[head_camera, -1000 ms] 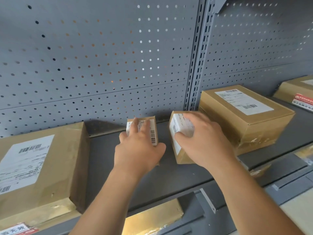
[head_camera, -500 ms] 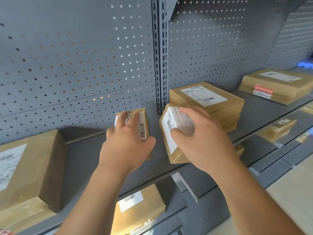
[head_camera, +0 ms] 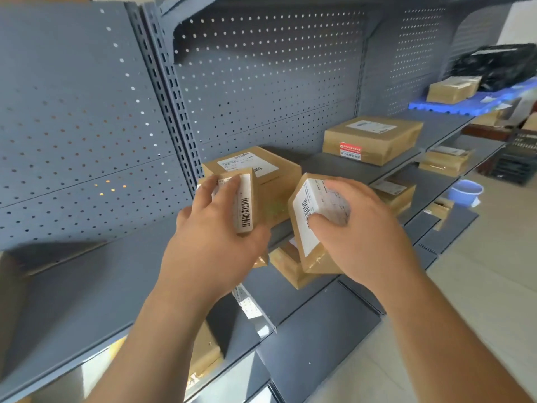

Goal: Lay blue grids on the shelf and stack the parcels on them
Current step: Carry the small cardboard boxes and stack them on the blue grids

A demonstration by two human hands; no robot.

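Update: both small parcels are off the shelf (head_camera: pixel 87 286) now. A second ago they sat on its bare grey deck with the hands just closing on them. The view has swung right since then, and the big box that was at the left edge is out of frame.

- Left hand (head_camera: pixel 215 251): clamped on the narrow parcel (head_camera: pixel 245 199), fingers over its top, thumb under, barcode label facing the camera.
- Right hand (head_camera: pixel 363 237): wrapped over the squarer parcel (head_camera: pixel 303 228), thumb on the label face, box tilted.
- Hands sit side by side with a small gap. Both forearms reach forward and both parcels are held clear of the shelf, in front of the larger box (head_camera: pixel 255 167).

A blue grid (head_camera: pixel 453 105) is now in view at the far right end, already carrying a box (head_camera: pixel 452 89).

My read: these two are being moved over there, since the shelf here has no grid under it. So the carry has started and nothing is placed yet.
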